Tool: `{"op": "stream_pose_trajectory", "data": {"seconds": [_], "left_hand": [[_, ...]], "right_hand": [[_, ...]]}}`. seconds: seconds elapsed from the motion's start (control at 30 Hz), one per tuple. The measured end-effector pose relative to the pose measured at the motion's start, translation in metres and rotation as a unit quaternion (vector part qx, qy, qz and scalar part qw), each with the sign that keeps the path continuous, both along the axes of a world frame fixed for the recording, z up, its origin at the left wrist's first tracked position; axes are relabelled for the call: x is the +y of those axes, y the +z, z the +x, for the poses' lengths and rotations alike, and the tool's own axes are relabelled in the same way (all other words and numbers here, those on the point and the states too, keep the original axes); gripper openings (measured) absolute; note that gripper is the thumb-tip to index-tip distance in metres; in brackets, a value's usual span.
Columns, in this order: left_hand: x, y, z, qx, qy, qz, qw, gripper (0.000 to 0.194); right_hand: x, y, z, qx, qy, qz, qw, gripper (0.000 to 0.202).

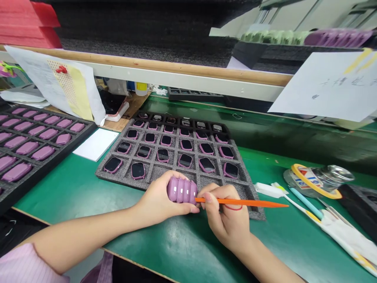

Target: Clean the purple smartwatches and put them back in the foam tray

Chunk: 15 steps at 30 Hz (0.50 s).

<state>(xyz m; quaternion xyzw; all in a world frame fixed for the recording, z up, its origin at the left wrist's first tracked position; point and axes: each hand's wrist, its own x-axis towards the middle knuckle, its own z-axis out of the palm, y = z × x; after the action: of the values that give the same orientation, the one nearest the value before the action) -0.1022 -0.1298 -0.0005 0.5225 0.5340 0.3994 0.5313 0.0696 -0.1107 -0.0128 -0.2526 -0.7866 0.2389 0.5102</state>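
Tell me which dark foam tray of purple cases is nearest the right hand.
The middle grey foam tray, nearest the right hand: its purple cases show black screens; those in the left black foam tray do not.

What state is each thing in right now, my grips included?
Purple cases: stacked together, held
Orange stick: held, one end at the cases
Left grip: closed around the cases
Right grip: closed on the stick
Middle tray: holding watches, mostly dark faces up
Left tray: holding rows of purple pieces
Glass bottle: metal top on, yellow ring around it
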Motion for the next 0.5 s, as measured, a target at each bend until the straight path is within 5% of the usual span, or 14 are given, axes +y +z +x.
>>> {"op": "stream_pose_trajectory", "data": {"seconds": [0.5], "left_hand": [[0.0008,0.0012,-0.0010,-0.001,-0.008,-0.009,1.000,0.059]], "right_hand": [[-0.0004,-0.0007,0.0026,0.000,0.008,-0.006,1.000,0.018]]}}
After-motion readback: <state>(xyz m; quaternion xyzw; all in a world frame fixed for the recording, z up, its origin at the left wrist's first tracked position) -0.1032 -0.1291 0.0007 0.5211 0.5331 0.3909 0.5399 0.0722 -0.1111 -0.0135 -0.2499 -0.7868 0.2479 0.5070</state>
